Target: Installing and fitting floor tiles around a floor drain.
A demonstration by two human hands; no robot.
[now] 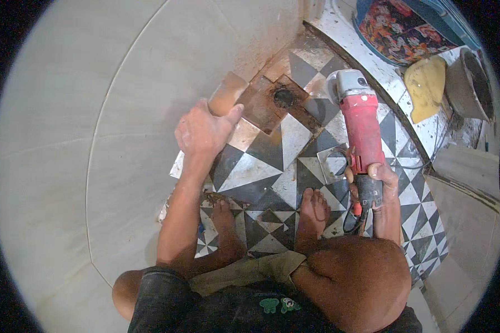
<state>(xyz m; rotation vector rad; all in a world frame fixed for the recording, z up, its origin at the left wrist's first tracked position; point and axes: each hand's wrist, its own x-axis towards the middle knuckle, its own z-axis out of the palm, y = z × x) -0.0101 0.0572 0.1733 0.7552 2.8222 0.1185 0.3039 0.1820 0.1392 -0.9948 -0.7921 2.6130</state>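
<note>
My left hand [203, 130] is closed around a small brownish tile piece [228, 93] and holds it beside the pale wall at the left. In my right hand [384, 180] is a red angle grinder [362, 125], gripped by its dark rear end with the grey head pointing away from me. The disc is only partly seen at the head's left side. Between my hands lies a cut-out patch of brown, bare floor [261, 108] with a round drain hole [284, 97]. Black-and-white patterned tiles [250, 172] surround it.
A square plate with a round opening [334, 165] lies left of the grinder. My bare feet [314, 213] stand on the tiles. Beyond a raised edge at the right are a blue tub [366, 41], a yellow scoop-like piece [425, 89] and a grey bucket [464, 86]. A cord trails nearby.
</note>
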